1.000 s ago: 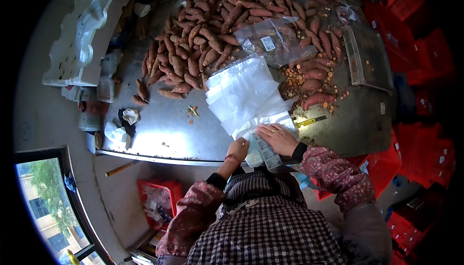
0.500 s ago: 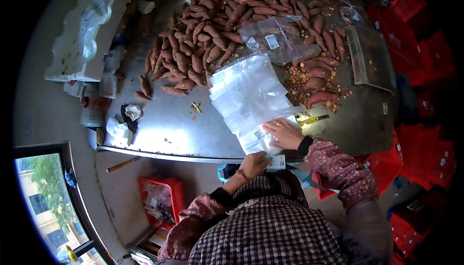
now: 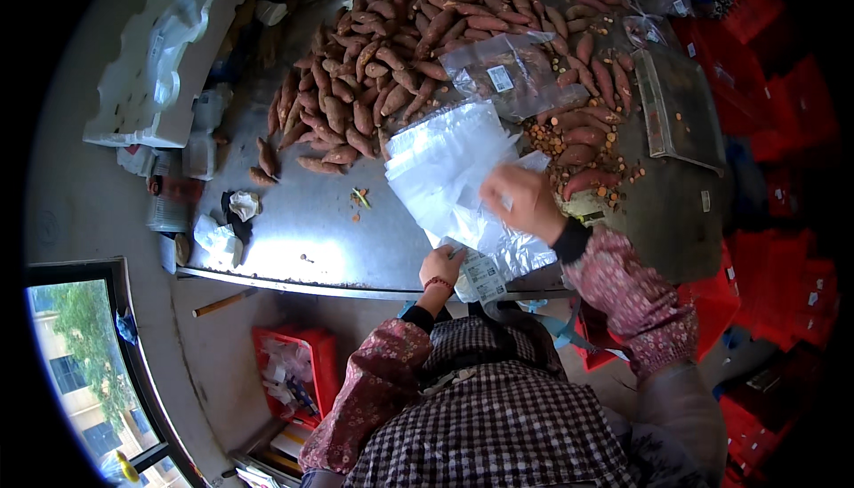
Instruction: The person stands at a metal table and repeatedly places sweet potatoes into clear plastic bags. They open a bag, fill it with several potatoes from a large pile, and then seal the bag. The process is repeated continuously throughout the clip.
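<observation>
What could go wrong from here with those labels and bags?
The label sheet lies close to the front edge of the table, beside the left hand, so it might slip off.

The plastic bags lie in a loose, uneven stack under the right hand; a brush of the fingers could shift them.

Orange-brown scraps lie right by the stack, so some might get onto the bags.

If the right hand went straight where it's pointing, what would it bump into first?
Probably the clear plastic bags, just up-left of the right hand; its height above them is unclear.
</observation>
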A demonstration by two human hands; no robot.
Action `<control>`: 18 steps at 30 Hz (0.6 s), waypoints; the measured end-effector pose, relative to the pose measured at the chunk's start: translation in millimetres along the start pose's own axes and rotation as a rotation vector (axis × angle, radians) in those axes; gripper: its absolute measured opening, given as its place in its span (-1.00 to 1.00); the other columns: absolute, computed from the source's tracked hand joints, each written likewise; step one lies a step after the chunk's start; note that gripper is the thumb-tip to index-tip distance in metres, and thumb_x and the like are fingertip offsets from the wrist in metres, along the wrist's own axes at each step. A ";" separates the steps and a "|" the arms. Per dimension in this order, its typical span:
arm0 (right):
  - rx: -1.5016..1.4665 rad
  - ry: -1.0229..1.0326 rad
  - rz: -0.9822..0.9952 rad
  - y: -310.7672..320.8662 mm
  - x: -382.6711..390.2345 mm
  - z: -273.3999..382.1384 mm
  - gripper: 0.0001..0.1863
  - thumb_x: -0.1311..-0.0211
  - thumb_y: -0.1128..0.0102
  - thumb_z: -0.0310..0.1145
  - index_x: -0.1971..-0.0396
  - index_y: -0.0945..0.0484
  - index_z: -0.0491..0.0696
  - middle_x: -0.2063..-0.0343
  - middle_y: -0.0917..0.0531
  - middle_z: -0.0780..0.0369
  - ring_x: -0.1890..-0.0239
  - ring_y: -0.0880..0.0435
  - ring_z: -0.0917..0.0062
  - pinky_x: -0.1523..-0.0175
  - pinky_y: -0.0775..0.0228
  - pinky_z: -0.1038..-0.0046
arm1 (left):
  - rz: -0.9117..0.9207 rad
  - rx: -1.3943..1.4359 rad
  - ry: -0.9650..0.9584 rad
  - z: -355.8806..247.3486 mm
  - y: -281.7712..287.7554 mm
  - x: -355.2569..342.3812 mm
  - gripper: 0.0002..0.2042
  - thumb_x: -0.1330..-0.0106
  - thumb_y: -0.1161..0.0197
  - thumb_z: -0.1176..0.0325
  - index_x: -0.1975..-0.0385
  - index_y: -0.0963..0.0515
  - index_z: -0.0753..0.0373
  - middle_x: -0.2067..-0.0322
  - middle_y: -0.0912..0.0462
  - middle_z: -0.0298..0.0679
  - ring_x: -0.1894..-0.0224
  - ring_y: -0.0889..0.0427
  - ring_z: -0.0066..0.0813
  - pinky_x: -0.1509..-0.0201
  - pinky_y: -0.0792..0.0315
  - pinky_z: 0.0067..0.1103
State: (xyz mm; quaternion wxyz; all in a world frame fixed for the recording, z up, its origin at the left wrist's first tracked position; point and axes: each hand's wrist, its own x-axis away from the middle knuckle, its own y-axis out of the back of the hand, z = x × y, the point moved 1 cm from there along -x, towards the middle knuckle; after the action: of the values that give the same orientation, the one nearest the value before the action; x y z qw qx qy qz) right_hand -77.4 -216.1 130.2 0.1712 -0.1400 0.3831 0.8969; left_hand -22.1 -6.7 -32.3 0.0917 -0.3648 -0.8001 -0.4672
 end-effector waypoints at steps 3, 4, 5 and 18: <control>-0.030 -0.057 0.598 -53.5 69.4 -0.4 -0.78 -0.13 -0.13 -0.33 0.24 -0.48 -0.09 0.24 -0.55 0.17 0.12 -0.53 0.31 0.02 -0.34 0.31 | 0.035 -0.070 0.020 -6.9 -4.2 2.0 -0.64 -0.17 -0.14 0.01 0.38 -0.60 0.22 0.35 -0.63 0.01 0.24 -0.59 0.00 0.18 -0.45 -0.25; 0.135 0.006 0.652 -68.6 89.2 -8.5 -0.74 -0.12 -0.11 -0.34 0.19 -0.47 -0.10 0.16 -0.54 0.18 0.03 -0.50 0.35 -0.09 -0.29 0.33 | 0.037 -0.088 0.027 -8.1 -4.7 0.2 -0.63 -0.18 -0.13 0.01 0.38 -0.60 0.23 0.35 -0.63 0.01 0.24 -0.59 0.01 0.18 -0.45 -0.25; 0.215 0.071 0.619 -72.7 98.5 -20.6 -0.71 -0.12 -0.09 -0.35 0.15 -0.47 -0.11 0.12 -0.53 0.19 0.00 -0.48 0.36 -0.14 -0.24 0.32 | 0.045 -0.051 0.005 -1.3 -6.5 -1.4 -0.62 -0.23 -0.07 0.02 0.39 -0.59 0.26 0.36 -0.62 0.03 0.24 -0.59 0.03 0.17 -0.44 -0.23; 0.383 0.141 0.569 -81.8 123.1 -40.2 -0.56 -0.15 0.05 -0.38 -0.07 -0.41 -0.11 -0.01 -0.46 0.22 -0.14 -0.35 0.41 -0.30 -0.04 0.27 | 0.358 0.194 -0.064 -9.8 -5.3 5.8 -0.53 -0.15 -0.21 0.00 0.53 -0.58 0.44 0.61 -0.61 0.01 0.52 -0.64 -0.18 0.40 -0.49 -0.39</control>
State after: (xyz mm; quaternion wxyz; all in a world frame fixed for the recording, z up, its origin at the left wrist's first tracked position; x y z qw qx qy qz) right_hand -149.7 -168.0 4.0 -0.0893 -0.0545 0.5789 0.8086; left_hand -31.6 -13.3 -27.7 0.1824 -0.5051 -0.7663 -0.3525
